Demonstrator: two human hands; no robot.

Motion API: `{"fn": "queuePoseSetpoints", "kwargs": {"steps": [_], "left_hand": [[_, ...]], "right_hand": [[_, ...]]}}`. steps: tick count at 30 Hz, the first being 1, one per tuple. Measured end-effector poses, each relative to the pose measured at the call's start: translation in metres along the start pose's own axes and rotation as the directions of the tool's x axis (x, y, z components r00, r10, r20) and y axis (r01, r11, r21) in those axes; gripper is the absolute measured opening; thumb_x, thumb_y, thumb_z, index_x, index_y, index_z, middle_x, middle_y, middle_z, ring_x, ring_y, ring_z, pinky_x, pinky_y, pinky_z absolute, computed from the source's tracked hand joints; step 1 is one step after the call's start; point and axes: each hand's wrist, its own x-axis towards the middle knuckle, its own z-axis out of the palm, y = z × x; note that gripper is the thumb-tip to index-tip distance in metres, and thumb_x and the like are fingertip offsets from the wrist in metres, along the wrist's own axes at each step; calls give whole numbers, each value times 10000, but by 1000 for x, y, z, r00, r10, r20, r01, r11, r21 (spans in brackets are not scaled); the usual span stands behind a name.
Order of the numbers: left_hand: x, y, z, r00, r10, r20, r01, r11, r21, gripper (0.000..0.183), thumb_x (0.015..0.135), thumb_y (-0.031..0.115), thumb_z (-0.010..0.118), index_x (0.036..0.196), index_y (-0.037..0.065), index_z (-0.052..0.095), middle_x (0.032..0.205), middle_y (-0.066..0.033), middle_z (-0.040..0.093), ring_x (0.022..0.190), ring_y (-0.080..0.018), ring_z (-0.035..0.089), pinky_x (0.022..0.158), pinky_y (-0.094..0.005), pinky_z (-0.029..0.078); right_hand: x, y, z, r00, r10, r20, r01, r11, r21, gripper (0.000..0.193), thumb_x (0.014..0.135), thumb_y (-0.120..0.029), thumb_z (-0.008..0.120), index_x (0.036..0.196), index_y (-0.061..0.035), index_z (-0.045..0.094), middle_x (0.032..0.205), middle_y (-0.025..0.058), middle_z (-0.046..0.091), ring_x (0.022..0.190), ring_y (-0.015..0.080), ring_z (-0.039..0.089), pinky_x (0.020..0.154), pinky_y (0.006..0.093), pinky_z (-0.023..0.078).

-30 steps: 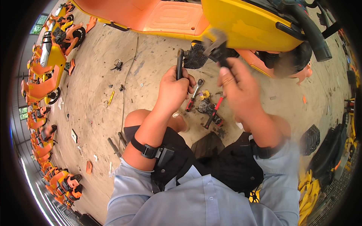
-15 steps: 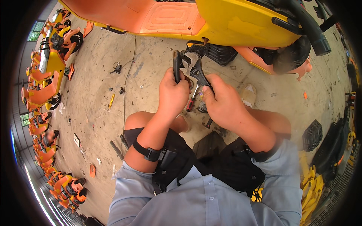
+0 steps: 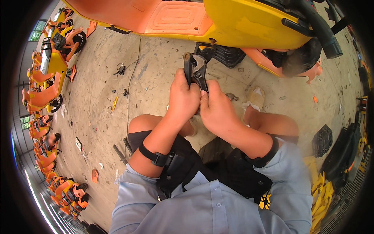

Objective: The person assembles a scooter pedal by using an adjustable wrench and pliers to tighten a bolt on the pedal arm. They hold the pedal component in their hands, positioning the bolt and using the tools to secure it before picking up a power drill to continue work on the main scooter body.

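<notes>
My left hand [image 3: 183, 97] is closed around a dark metal bar [image 3: 187, 69] with a rounded end pointing away from me. Close beside it, my right hand [image 3: 219, 111] grips the handle of an adjustable wrench [image 3: 199, 64]. The wrench's jaws are at its far end, right next to the bar. Whether the jaws clamp the bar I cannot tell. Both fists nearly meet above the floor between my knees, and their fingers hide the lower ends of both pieces.
A yellow and orange scooter body [image 3: 175, 19] lies across the far side, with a stack of black plastic parts [image 3: 229, 56] beneath it. Rows of orange scooters [image 3: 43, 93] stand at left. A cable [image 3: 134, 74] and a yellow tool [image 3: 115, 103] lie on the floor. Yellow parts [image 3: 321, 195] are piled at right.
My right hand has moved left and closer to my left hand, and the wrench now stands more upright. The red-handled screwdriver on the floor is now hidden behind my hands.
</notes>
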Motion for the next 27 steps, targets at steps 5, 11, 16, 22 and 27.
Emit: {"fn": "queuePoseSetpoints", "kwargs": {"steps": [5, 11, 16, 22, 27], "left_hand": [[1, 0, -5, 998, 56, 12, -56, 997, 45, 294, 818, 6, 497, 1099, -80, 479, 789, -287, 620, 698, -443, 627, 637, -472, 503], [4, 1, -10, 997, 63, 50, -65, 997, 40, 316, 810, -1, 488, 1114, -87, 494, 754, -285, 624, 675, -450, 633, 628, -465, 511], [5, 0, -13, 993, 77, 91, -82, 995, 50, 321, 803, -9, 482, 1115, -80, 504, 754, -276, 625, 678, -439, 633, 637, -458, 513], [2, 2, -11, 994, -13, 112, 23, 996, -88, 441, 806, -2, 475, 1243, -59, 493, 860, -274, 634, 782, -397, 653, 726, -431, 521], [3, -8, -6, 991, 130, 43, -127, 990, -57, 466, 811, -16, 478, 1275, -41, 512, 907, -139, 643, 757, -220, 618, 697, -347, 520]], "right_hand": [[5, 11, 14, 1000, 21, -19, -20, 998, 57, 187, 991, -119, 460, 1086, 42, 444, 751, 291, 605, 725, 483, 609, 650, 537, 468], [6, 18, 27, 997, 63, -50, -50, 973, 227, 201, 1001, -137, 461, 1120, 24, 446, 767, 276, 621, 729, 475, 618, 644, 525, 466], [9, 24, 35, 994, 67, -91, -48, 980, 193, 211, 1003, -150, 461, 1131, 16, 450, 809, 276, 629, 755, 469, 625, 663, 517, 468], [14, 25, 42, 992, 12, -127, 11, 985, 175, 226, 983, -132, 473, 1152, 16, 453, 910, 282, 645, 867, 468, 639, 726, 492, 495], [16, 28, 48, 981, -75, -177, 98, 987, 125, 238, 965, -112, 492, 1161, 19, 456, 936, 273, 655, 907, 462, 642, 742, 483, 502]]}}
